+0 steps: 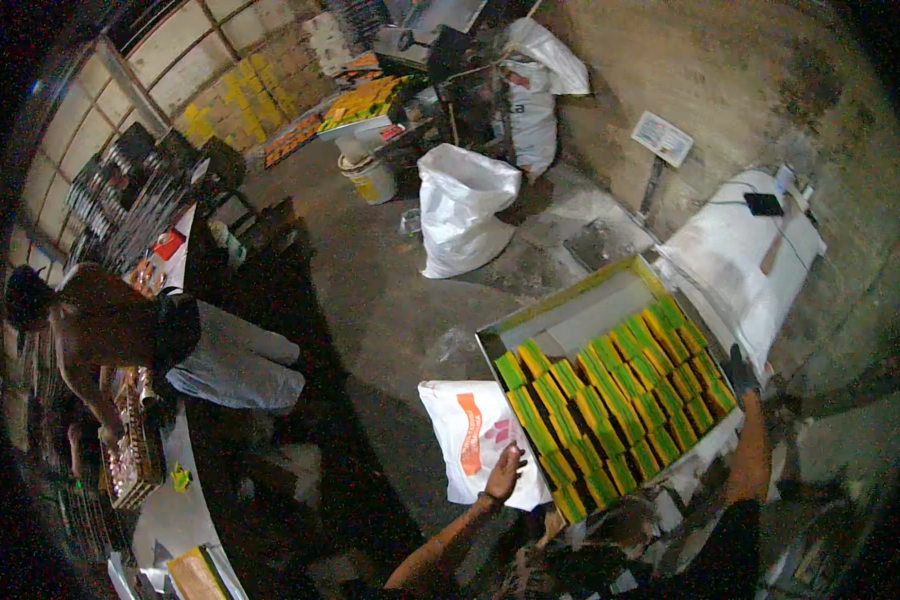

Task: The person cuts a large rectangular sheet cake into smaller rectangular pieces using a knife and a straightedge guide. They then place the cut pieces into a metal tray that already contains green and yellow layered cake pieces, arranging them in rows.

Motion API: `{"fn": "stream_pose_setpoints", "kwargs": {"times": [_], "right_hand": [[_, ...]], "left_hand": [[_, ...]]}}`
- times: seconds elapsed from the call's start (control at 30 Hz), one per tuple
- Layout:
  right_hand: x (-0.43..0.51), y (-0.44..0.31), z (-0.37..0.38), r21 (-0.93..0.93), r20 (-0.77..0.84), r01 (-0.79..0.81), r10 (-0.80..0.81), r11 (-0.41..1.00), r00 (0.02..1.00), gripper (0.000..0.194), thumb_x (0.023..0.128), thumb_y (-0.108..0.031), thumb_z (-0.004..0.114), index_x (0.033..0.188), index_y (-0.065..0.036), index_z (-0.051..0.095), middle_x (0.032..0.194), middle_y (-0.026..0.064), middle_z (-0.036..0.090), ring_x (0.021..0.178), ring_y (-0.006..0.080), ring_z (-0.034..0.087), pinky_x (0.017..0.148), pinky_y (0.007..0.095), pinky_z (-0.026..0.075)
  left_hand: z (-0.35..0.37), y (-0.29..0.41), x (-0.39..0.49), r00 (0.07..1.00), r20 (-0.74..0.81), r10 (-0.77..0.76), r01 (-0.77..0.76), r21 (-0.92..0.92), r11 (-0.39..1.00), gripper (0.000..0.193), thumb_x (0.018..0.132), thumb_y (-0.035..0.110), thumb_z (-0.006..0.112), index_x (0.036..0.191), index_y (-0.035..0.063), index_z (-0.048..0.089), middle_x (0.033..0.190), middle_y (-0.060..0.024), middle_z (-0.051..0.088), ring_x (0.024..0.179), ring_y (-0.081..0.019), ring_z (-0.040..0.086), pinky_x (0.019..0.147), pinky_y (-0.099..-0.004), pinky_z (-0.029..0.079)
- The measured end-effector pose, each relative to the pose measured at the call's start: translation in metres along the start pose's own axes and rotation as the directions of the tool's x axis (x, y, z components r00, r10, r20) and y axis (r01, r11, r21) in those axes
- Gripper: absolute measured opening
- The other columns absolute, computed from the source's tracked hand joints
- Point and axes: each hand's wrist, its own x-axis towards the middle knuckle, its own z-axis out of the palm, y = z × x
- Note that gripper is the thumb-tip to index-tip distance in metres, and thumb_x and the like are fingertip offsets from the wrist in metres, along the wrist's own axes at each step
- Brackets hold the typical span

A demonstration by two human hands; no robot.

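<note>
Before me is a shallow rectangular tray point(487, 343) with a raised rim, set at an angle. Rows of small green-and-yellow packs point(604, 386) stand packed in its nearer part, while its far part shows a bare pale bottom. By the tray's left rim is my left hand point(504, 472), fingers apart, over a white printed sack point(450, 442); whether the fingertips touch the rim is unclear. My right hand point(741, 371), dark and apparently gloved, lies against the tray's right side. Its fingers are too dark to make out.
An upright white woven sack point(465, 210) stands on the floor ahead. Right of the tray, a large white sack point(750, 255) bears a black device point(763, 204) and cable, near a display on a post point(661, 139). At left, a person point(135, 330) bends over a crate point(131, 465).
</note>
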Motion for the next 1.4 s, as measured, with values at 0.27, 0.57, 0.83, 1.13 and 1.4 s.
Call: {"fn": "stream_pose_setpoints", "kwargs": {"times": [0.27, 0.57, 0.83, 1.13, 1.4], "right_hand": [[-0.015, -0.011, -0.014, 0.003, 0.047, -0.127, 0.127, 0.992, 0.991, 0.046, 0.101, -0.048, 0.049, 0.120, -0.012, 0.070, 0.093, 0.0162, 0.074, 0.079, 0.0294, 0.071, 0.068, 0.0411, 0.057], [-0.032, -0.082, -0.075, 0.203, -0.014, -0.160, 0.166, 0.966, 0.986, 0.047, 0.101, -0.049, 0.048, 0.120, -0.011, 0.069, 0.093, 0.0162, 0.074, 0.079, 0.0286, 0.071, 0.067, 0.0405, 0.056], [-0.133, -0.213, -0.154, 0.669, 0.119, -0.174, 0.127, 0.722, 0.985, 0.049, 0.102, -0.049, 0.047, 0.120, -0.010, 0.069, 0.093, 0.0162, 0.074, 0.078, 0.0279, 0.071, 0.067, 0.0399, 0.056], [-0.343, -0.465, -0.207, 0.873, 0.444, -0.302, -0.371, 0.382, 0.816, 0.050, 0.102, -0.050, 0.046, 0.120, -0.009, 0.069, 0.092, 0.0162, 0.074, 0.078, 0.0270, 0.071, 0.066, 0.0392, 0.056], [-0.352, -0.397, -0.176, 0.857, 0.515, -0.446, -0.470, 0.258, 0.717, 0.051, 0.102, -0.050, 0.046, 0.120, -0.008, 0.069, 0.092, 0.0161, 0.074, 0.078, 0.0263, 0.071, 0.065, 0.0386, 0.056]], "left_hand": [[0.026, 0.038, 0.027, 0.988, 0.001, -0.153, 0.140, -0.415, 0.899, 0.087, 0.097, 0.073, 0.033, 0.156, 0.0086, 0.027, 0.151, -0.0124, 0.041, 0.125, -0.0300, 0.053, 0.098, -0.0447, 0.045], [-0.033, 0.045, -0.008, 0.996, 0.075, -0.049, 0.089, -0.774, 0.627, 0.095, 0.090, 0.083, 0.019, 0.146, 0.0113, 0.046, 0.135, -0.0119, 0.059, 0.120, -0.0305, 0.057, 0.104, -0.0473, 0.045], [-0.150, -0.009, -0.200, 0.987, -0.137, -0.084, -0.056, -0.780, 0.623, 0.096, 0.090, 0.082, 0.023, 0.136, 0.0035, 0.054, 0.120, -0.0100, 0.066, 0.108, -0.0228, 0.065, 0.092, -0.0392, 0.053], [-0.267, -0.110, -0.561, 0.776, -0.627, 0.065, -0.525, -0.585, 0.618, 0.109, 0.084, 0.089, 0.021, 0.146, 0.0033, 0.045, 0.137, -0.0114, 0.059, 0.120, -0.0267, 0.059, 0.104, -0.0421, 0.047], [-0.217, -0.145, -0.506, 0.739, -0.426, 0.521, -0.673, -0.461, 0.578, 0.099, 0.088, 0.079, 0.033, 0.155, 0.0059, 0.027, 0.152, -0.0106, 0.042, 0.134, -0.0243, 0.047, 0.111, -0.0416, 0.042]]}}
